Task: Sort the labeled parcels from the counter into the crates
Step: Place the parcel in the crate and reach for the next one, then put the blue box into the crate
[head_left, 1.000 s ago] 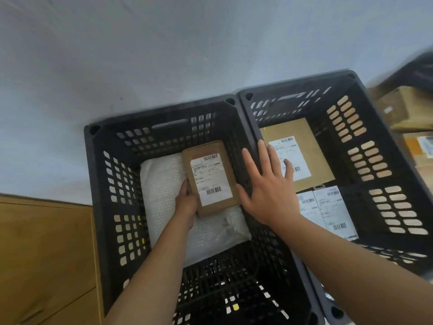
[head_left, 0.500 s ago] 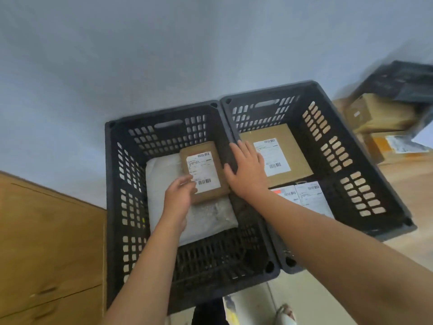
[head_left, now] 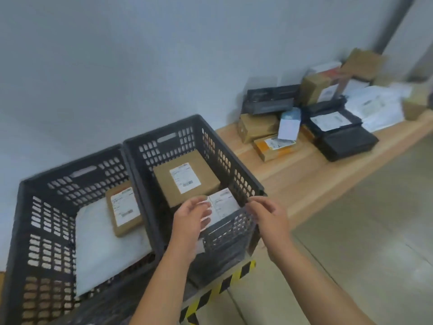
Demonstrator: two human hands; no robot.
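We note black crates (head_left: pixel 14 231), brown parcels (head_left: pixel 164 179) with white labels (head_left: pixel 185 177), a white bag (head_left: pixel 105 249), yellow-and-black striped tape (head_left: pixel 225 285) and a tan counter (head_left: pixel 293 174).

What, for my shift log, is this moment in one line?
left hand empty, over right crate | right hand empty, near its rim | small brown parcel in left crate | more parcels on counter

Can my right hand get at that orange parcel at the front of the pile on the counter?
Probably yes. The right hand holds nothing, and bare counter lies between the right crate and the orange parcel, whose top is mostly uncovered. It lies well along the counter, so a step may be needed.
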